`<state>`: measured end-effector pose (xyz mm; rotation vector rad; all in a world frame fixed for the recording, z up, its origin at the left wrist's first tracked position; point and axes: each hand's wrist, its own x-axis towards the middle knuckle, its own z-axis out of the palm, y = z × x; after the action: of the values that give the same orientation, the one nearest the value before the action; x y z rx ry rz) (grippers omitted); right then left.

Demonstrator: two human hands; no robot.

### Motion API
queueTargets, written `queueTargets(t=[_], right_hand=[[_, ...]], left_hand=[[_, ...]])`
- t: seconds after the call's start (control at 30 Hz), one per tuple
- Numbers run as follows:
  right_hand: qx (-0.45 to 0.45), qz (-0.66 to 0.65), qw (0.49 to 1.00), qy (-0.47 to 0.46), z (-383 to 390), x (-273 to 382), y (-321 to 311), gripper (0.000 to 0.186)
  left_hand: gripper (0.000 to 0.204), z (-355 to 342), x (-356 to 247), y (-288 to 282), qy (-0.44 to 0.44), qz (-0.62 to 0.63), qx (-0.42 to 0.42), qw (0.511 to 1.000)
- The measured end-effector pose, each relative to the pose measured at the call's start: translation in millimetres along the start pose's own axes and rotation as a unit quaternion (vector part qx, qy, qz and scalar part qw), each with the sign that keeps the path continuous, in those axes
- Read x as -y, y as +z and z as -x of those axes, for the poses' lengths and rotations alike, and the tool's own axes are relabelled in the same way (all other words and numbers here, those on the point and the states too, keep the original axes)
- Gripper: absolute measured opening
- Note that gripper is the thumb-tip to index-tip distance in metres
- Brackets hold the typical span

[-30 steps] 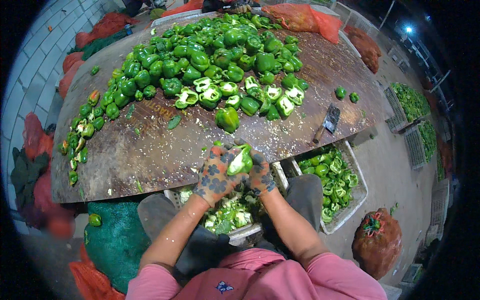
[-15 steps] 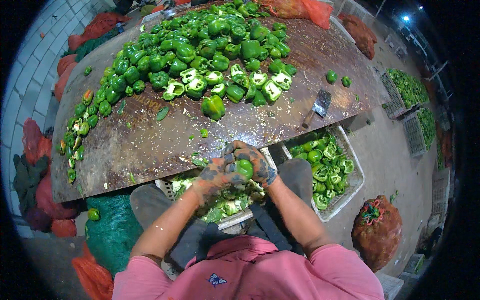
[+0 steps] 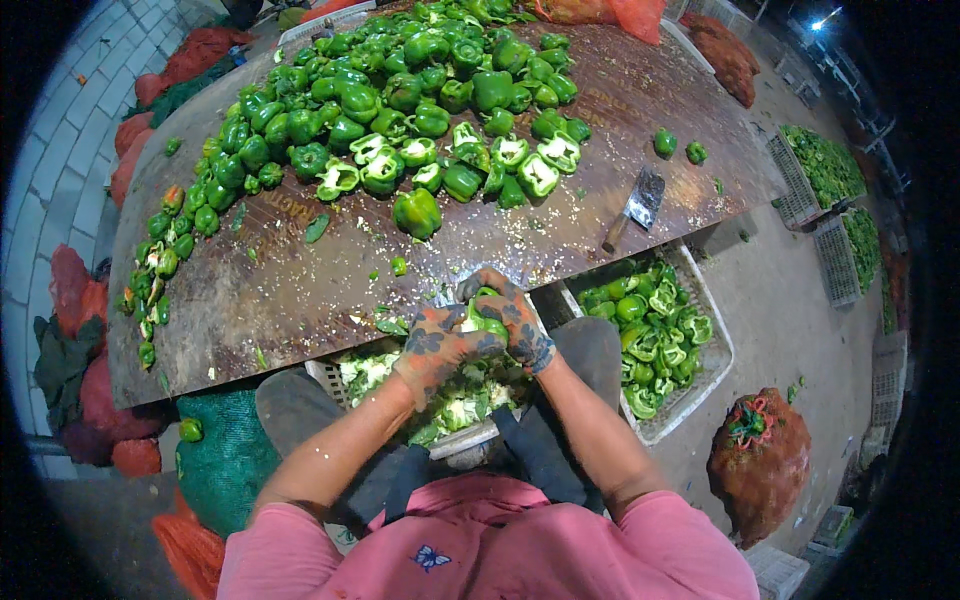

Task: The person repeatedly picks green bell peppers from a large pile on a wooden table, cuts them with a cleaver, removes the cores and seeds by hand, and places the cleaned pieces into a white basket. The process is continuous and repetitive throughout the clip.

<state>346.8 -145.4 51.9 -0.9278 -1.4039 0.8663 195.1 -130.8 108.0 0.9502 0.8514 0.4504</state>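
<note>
Both my hands wear patterned, stained work gloves and meet at the table's near edge. Between them is a green bell pepper (image 3: 489,322), with a pale inner part showing on its left side. My right hand (image 3: 515,318) wraps its right and far side. My left hand (image 3: 440,350) is closed against its left side, fingers partly hidden. Below them, a crate of pale pepper cores and scraps (image 3: 462,405) sits between my knees. Just beyond my hands, a whole green pepper (image 3: 417,214) stands on the table, near several cut-open peppers (image 3: 382,172).
A large pepper heap (image 3: 400,90) covers the far side of the seed-strewn wooden table (image 3: 290,290). A broad-bladed knife (image 3: 640,205) lies near its right edge. A white crate of cut peppers (image 3: 725,350) stands right of my knee, with a red mesh sack (image 3: 765,465) beyond.
My hands have shifted slightly apart around the pepper, and its pale inside now shows between them. The left hand has turned, its back more toward me.
</note>
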Motion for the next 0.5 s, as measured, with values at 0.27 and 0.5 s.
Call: queueTargets(t=[0.27,0.5], right_hand=[[0.014,0.276,0.945,0.177,-8,37,-40,0.037],[-0.153,0.432,0.846,0.273,19,56,-131,0.052]], left_hand=[[0.054,-8,-10,-18,-0.046,-0.436,-0.100,0.893],[0.067,-77,-43,-70,0.181,-0.679,-0.162,0.692]])
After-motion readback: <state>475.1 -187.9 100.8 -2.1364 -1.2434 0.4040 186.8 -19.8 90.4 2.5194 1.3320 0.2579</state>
